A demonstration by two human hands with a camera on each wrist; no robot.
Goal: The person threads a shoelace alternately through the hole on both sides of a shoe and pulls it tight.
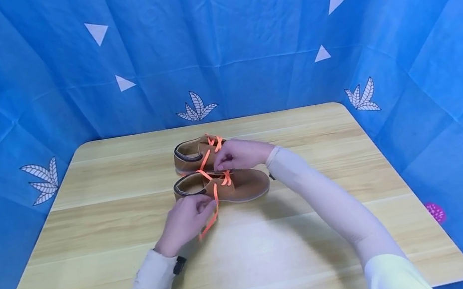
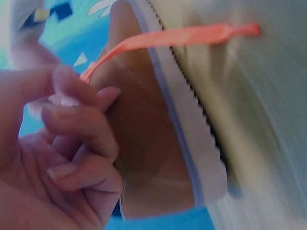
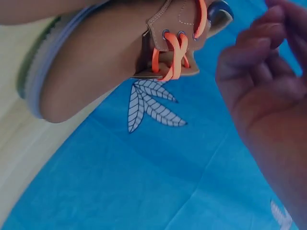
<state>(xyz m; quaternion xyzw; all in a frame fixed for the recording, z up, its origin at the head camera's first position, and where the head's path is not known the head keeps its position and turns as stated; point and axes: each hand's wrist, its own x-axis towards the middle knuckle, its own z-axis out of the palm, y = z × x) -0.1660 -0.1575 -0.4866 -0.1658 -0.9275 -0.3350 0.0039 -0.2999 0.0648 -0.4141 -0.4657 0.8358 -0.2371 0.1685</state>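
Two brown shoes with orange laces lie side by side, toes to the right. The near shoe (image 1: pixel 249 184) is in front of the far shoe (image 1: pixel 184 159). Beside the near shoe's side, my left hand (image 1: pixel 187 222) pinches an orange shoelace (image 2: pixel 177 36) at the fingertips; its loose end trails down toward the table. My right hand (image 1: pixel 244 152) reaches over the near shoe's forefoot, fingers bent, by the gap between the shoes. In the right wrist view its fingertips are cut off at the edge, so whether they hold a lace is unclear. Crossed laces (image 3: pixel 176 57) show on one shoe.
A pale wooden table (image 1: pixel 102 220) bears the shoes. Blue cloth (image 1: pixel 215 41) with white leaf and triangle prints hangs at the back and both sides. The right forearm (image 1: pixel 320 191) crosses above the table's right half.
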